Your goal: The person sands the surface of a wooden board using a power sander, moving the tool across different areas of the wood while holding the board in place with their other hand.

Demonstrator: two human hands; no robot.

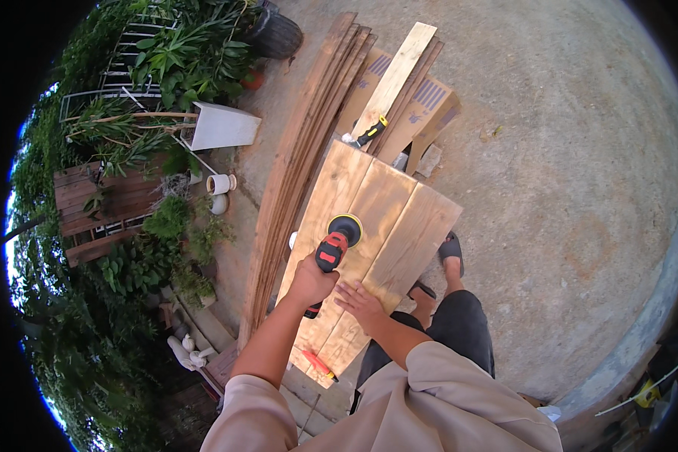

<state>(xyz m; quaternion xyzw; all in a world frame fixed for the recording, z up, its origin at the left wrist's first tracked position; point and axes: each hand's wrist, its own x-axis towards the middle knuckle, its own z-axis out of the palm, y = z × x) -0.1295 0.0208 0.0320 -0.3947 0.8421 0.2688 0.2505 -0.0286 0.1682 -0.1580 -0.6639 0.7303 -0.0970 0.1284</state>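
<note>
My left hand (pixel 309 280) grips a red and black power sander (pixel 331 252) whose round yellow-rimmed pad (pixel 346 228) presses flat on a wooden panel (pixel 399 226) made of three joined planks. My right hand (pixel 360 303) lies flat, fingers spread, on the panel's near end beside the tool. A small red and yellow hand tool (pixel 318 363) rests on the panel's near corner.
A long stack of thin planks (pixel 301 143) runs along the panel's left side. Beyond it lie more boards, flattened cardboard (pixel 429 98) and a yellow-black tool (pixel 371 132). Plants, pots and a wooden bench (pixel 102 203) line the left. Concrete ground (pixel 565 188) spreads to the right.
</note>
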